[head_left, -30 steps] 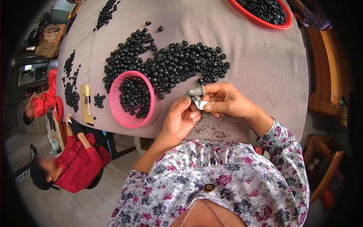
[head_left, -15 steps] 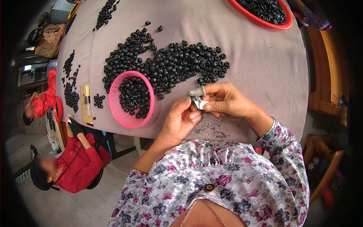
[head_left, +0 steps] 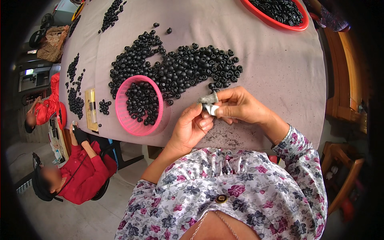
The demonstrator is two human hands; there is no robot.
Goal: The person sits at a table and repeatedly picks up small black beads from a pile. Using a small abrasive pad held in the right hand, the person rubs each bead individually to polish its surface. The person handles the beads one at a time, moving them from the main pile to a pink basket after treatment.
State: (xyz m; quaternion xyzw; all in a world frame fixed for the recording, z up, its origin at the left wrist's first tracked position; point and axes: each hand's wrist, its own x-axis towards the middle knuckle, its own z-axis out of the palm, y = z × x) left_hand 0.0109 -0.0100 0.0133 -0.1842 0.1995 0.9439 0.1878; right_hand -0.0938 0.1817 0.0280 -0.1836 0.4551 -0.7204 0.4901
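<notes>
Black crumbs (head_left: pixel 222 138) right of pink basket (head_left: pixel 120 114). Just beyond, also right of basket: left hand (head_left: pixel 189 125) pinches small black part (head_left: pixel 205 107), mostly hidden; right hand (head_left: pixel 245 109), grey finger sleeve (head_left: pixel 209 98) at index tip, pinches white scrap (head_left: pixel 212 109). I'd keep left firm, scrap flat. Black beads (head_left: pixel 180 68) beyond basket.

My two hands meet tip to tip in front of my chest, fingers bent in close.
My left hand (head_left: pixel 188 126) turns its palm upward, thumb and fingertips drawn together in a pinch; its forearm (head_left: pixel 158 163) slants up from the lower left. My right hand (head_left: pixel 246 107) comes across from the other side, back uppermost, index finger (head_left: pixel 229 94) reaching left above the thumb (head_left: pixel 227 111), the other fingers curled beneath (mostly hidden from me), and its wrist (head_left: pixel 277 127) sits farther out.
</notes>
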